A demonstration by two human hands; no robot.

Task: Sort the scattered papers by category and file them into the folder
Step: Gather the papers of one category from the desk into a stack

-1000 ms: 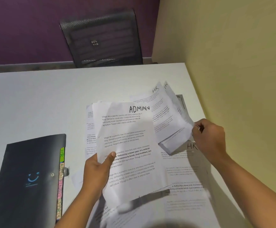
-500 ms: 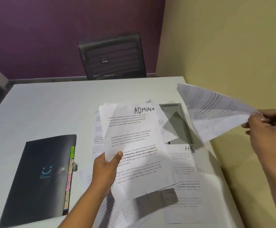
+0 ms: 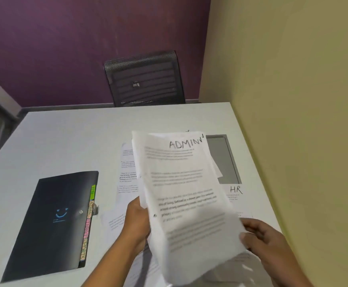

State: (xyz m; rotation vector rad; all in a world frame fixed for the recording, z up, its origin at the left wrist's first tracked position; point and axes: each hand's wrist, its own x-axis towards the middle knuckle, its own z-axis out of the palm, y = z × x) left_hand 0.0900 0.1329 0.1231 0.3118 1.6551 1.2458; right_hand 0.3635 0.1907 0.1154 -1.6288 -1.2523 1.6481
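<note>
Above the white table (image 3: 75, 137) we see the ADMIN sheaf (image 3: 189, 193) held up at a tilt, its print blurred. Our left hand (image 3: 137, 222) grips its left edge with the fingers behind the paper, and our right hand (image 3: 266, 241) pinches its lower right edge. Beneath it, scattered sheets (image 3: 127, 172) lie on the table, with an HR sheet (image 3: 236, 193) to the right. The black folder (image 3: 53, 222) lies flat and closed, well apart to the left, with coloured tabs along its right edge.

Left hand (image 3: 137, 220) and right hand (image 3: 266, 241) raised close — both grips curled.
</note>
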